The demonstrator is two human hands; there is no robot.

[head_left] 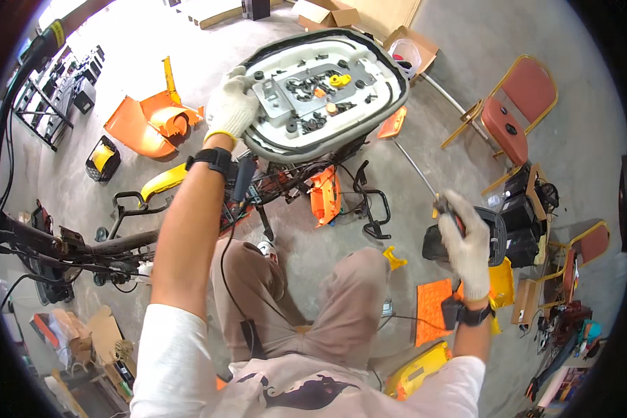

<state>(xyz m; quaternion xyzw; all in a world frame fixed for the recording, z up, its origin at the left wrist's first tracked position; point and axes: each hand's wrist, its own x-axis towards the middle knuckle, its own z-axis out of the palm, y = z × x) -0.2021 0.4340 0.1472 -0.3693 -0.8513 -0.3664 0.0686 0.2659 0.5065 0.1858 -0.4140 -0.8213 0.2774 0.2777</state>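
So, tray rim (352, 127) in left grip (233, 108)

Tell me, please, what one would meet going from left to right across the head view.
Black basket, yellow curved piece, left hand, white-lined tray, right hand, upper chair's red backrest, lower chair's red backrest.

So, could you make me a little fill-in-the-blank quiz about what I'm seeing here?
1. The left fingers grip the oval tray by its ____ side in the picture.
2. A pale ____ covers the right fingers, which hold a slim-shafted tool.
3. The flat textured panel beside the right wrist is coloured ____.
4. The small parts lying on the reddish chair are coloured ____.

Missing words: left; glove; orange; black.
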